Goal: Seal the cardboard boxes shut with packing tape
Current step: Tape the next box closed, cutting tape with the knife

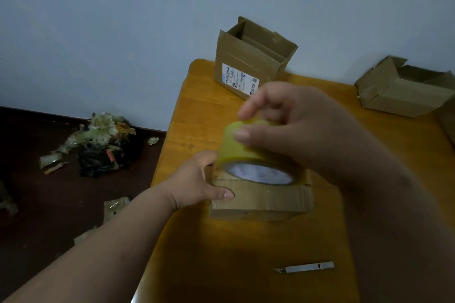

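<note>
Item 1: small flat cardboard box (pixel 261 200), flaps down, on the wooden bench (pixel 246 253), roughly mid-bench, near its left edge. Old tape strips visible on the near face.

Item 2: roll of yellowish packing tape (pixel 248 155), sitting on top of the flat box w/ its core opening tilted toward camera. Whether a strip is already stuck to the box: can't tell, blurred.

Item 3: left hand (pixel 197 184), at the box's left end. Grip: thumb pressed on the near face, fingers wrapped round the far side of the corner, so it holds the box.

Item 4: right hand (pixel 290 120), over the tape roll from above/right. Grip: thumb and fingertips curled onto the roll's outer band, holding it. Motion-blurred; exact finger contact unclear.

Item 5: tall open cardboard box (pixel 251 56), far end of bench, upright, top flaps standing up, white shipping label on front face. Well apart from the flat box.

Item 6: second open box (pixel 403 88), far right of bench, lower, flaps spread, partly cut off by frame edge.

Item 7: utility knife (pixel 305 267), grey, lying flat on bench near front, apart from the flat box, tip pointing left.

Item 8: floor (pixel 37 204), dark, left of bench. On it: pile of crumpled tape scraps and a black bag (pixel 98 145) by the wall; a few loose scraps nearer the bench.

Item 9: wall (pixel 98 19), plain, pale blue-grey, behind everything.
</note>
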Motion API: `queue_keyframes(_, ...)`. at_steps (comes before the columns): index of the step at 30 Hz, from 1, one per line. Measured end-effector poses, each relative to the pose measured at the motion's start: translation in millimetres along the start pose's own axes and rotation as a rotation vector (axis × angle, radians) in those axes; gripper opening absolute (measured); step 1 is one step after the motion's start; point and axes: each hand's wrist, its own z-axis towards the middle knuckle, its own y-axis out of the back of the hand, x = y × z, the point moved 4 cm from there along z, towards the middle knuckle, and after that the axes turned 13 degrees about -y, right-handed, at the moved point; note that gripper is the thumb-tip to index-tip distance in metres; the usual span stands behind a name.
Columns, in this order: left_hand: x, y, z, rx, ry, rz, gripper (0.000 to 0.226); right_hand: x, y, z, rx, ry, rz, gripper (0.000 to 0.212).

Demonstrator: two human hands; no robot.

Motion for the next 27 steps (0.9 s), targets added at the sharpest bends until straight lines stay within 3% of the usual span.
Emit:
queue_keyframes(5, 3.7, 1.9, 2.8, 0.011, -0.071, 0.063, 0.054, -39.9, 29.5, -14.0, 0.04, -0.166, -0.165, 0.025)
queue_keyframes(8, 3.2, 0.8, 1.9, 0.012, -0.07, 0.065, 0.056, -64.8, 32.1, -15.7, 0.06, -0.239, -0.204, 0.018)
queue_keyframes(13, 6.3, -0.8, 3.0, -0.009, -0.068, 0.071, 0.055, -97.1, 32.4, -13.2, 0.076, -0.363, -0.252, 0.025)
queue_keyframes(27, 3.2, -5.1, -1.2, 0.025, -0.035, -0.043, 0.051, -110.0, 37.5, -12.7, 0.078, -0.399, -0.198, 0.021)
